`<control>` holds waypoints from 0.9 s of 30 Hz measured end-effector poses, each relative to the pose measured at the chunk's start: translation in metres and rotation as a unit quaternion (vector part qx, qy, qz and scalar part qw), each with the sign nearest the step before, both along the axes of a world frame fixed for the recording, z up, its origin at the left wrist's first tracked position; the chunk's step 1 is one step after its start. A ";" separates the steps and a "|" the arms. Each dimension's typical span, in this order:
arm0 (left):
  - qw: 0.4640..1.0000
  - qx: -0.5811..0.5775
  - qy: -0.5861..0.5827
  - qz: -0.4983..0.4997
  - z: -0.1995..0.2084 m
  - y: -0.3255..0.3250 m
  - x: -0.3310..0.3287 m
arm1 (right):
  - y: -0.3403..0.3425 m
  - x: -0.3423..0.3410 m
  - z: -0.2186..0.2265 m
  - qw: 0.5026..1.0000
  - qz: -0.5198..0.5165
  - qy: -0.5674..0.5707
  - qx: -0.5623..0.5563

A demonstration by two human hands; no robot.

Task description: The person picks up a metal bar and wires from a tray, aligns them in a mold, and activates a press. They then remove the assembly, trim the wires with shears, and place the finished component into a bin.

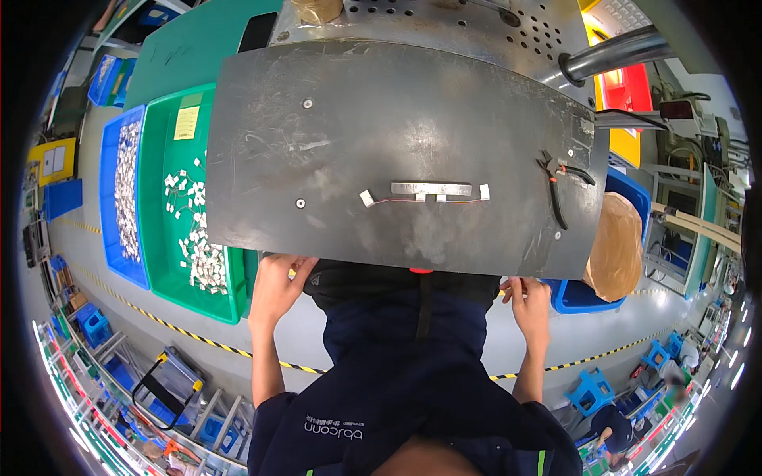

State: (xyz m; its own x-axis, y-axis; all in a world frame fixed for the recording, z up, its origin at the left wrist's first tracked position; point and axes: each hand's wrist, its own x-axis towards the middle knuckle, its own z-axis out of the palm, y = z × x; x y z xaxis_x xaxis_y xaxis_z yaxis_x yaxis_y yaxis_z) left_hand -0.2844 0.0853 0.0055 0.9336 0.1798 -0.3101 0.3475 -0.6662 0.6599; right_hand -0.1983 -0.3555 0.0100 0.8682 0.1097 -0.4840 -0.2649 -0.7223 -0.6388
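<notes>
My left hand [278, 287] is at the near left edge of the dark metal work plate [349, 103], its fingertips partly hidden by the edge. Across from it, my right hand [530, 305] is at the near right edge with fingers curled; whatever they pinch is too small to make out. On the plate between them lies a metal bar [431, 189]. Just below the bar stretches a thin wire lead with small white connectors [366, 198], one at each end and two near the middle. Red-and-black-handled cutting pliers [554, 194] lie open at the plate's right side.
At the left stand a green bin [236, 278] with white connector leads and a blue bin [111, 182] of small pale parts. Right of the plate, a brown paper bag [615, 246] sits in a blue bin [567, 297]. A perforated metal machine bed [468, 28] lies behind.
</notes>
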 end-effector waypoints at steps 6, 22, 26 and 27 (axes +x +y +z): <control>0.999 0.020 -0.042 0.027 -0.009 -0.001 0.001 | -0.018 -0.002 -0.021 0.992 0.061 -0.099 -0.052; 0.943 -0.011 -0.332 -0.014 0.019 -0.091 0.116 | 0.145 0.081 0.015 0.911 0.076 -0.372 0.159; 0.947 0.013 -0.322 -0.006 0.014 -0.093 0.118 | 0.143 0.084 0.010 0.905 0.080 -0.394 0.143; 0.947 0.013 -0.320 -0.005 0.014 -0.093 0.119 | 0.143 0.084 0.010 0.905 0.076 -0.397 0.134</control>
